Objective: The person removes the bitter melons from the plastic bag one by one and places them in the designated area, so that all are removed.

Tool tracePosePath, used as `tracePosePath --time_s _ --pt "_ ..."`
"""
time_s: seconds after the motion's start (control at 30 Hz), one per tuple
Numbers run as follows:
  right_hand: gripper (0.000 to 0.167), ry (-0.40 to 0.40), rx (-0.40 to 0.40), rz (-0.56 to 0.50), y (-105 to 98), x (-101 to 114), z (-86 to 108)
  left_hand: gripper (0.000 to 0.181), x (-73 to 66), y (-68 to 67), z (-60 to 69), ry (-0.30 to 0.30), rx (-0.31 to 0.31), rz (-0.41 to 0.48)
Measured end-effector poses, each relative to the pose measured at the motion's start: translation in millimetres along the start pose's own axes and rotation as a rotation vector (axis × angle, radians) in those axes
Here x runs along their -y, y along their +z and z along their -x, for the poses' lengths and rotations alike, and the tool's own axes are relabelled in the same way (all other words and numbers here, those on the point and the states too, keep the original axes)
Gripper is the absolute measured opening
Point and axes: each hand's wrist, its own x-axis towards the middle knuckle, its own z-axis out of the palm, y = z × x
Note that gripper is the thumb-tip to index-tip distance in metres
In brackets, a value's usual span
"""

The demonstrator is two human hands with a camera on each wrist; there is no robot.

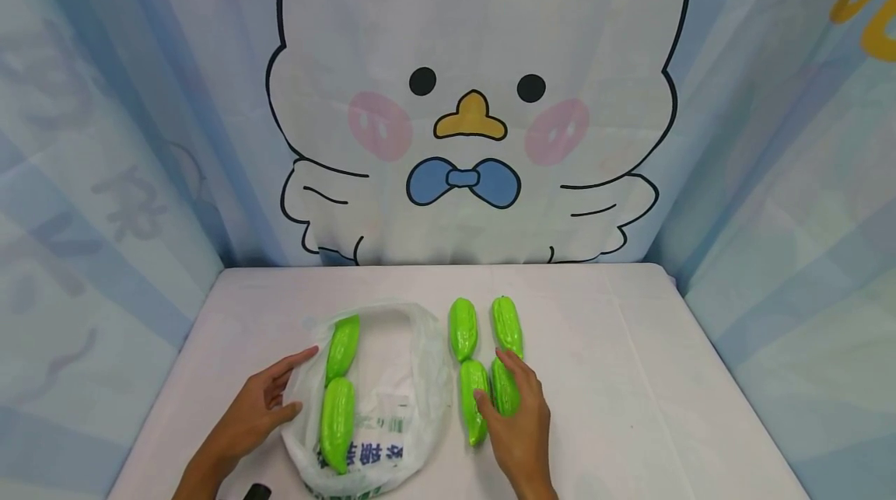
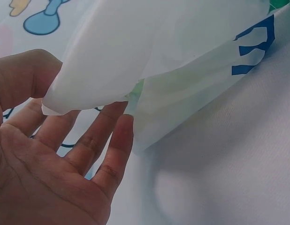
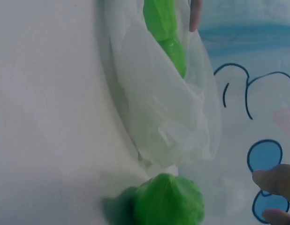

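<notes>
A white translucent plastic bag (image 1: 434,407) lies with its mouth spread wide. Two bright green, ridged, gourd-like vegetables (image 1: 339,418) are inside it, end to end along its left side. My left hand (image 1: 248,410) is at the bag's left rim, fingers extended and thumb apart from them. In the left wrist view the bag's edge (image 2: 93,89) covers some of the fingertips. To the right of the bag, several more green gourds (image 1: 463,329) lie in two columns. Over the nearer pair hovers my right hand (image 1: 521,422), thumb and index finger spread; whether it touches them is unclear.
The table (image 1: 630,375) is covered in white cloth. Behind it hangs a curtain (image 1: 462,236) with a cartoon bird, and patterned curtains flank both sides. A small black object (image 1: 257,491) shows at the front edge, left of the bag.
</notes>
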Motion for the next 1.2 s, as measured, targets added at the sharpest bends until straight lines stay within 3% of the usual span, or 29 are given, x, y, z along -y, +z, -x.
tracePosePath --time_s 0.3,0.6,1.03,1.2 --pt "0.069 -0.019 0.045 -0.059 22 24 8.7 0.073 0.1 0.5 -0.4 -0.001 0.005 0.007" --pt "0.071 -0.065 0.144 -0.091 43 44 19.3 0.077 -1.3 1.0 -0.2 -0.051 0.008 0.001" --pt "0.074 -0.171 0.428 -0.12 74 62 35.6 0.078 -1.8 1.9 -0.8 -0.048 0.011 0.026" --pt "0.071 -0.171 0.527 -0.089 88 66 42.0 0.075 -2.8 1.3 -0.6 -0.05 0.014 0.009"
